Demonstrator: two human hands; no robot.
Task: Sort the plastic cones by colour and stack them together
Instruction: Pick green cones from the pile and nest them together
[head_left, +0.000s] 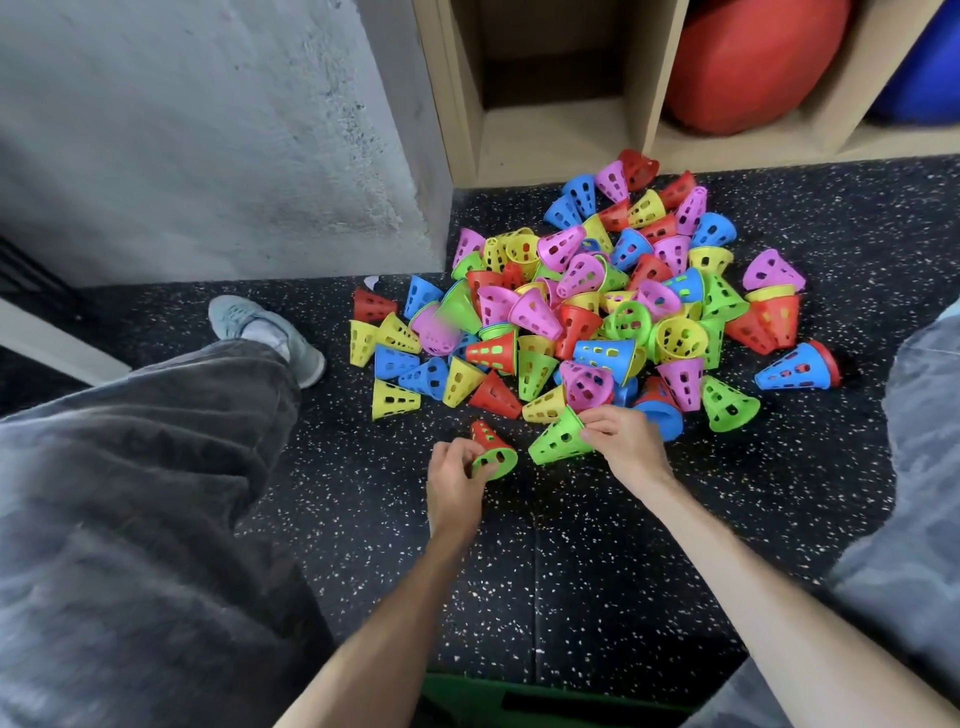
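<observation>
The left hand (454, 480) pinches the rim of a small nested pair of perforated plastic cones (491, 449), a green one with a red one seated in it and pointing away toward the far side; the right hand (626, 441) grips the narrow end of a single green perforated plastic cone (558, 441), which lies on its side just to the right of that pair, its wide mouth facing near-left; both sit on the black speckled rubber floor (519, 571), at the near edge of the big heap of mixed plastic cones (597, 306) (red, blue, yellow, pink and green, tumbled every way up), which spreads toward the far wooden shelf unit (561, 140); the sorting looks barely begun, since no tall one-colour stack is visible; the plain risk is that the red cone stays lodged in the green one, so a green stack would hide a wrong colour; pulling them apart by thin rims may let one slip and roll back into the heap; a cone pushed on crooked could also jam.
</observation>
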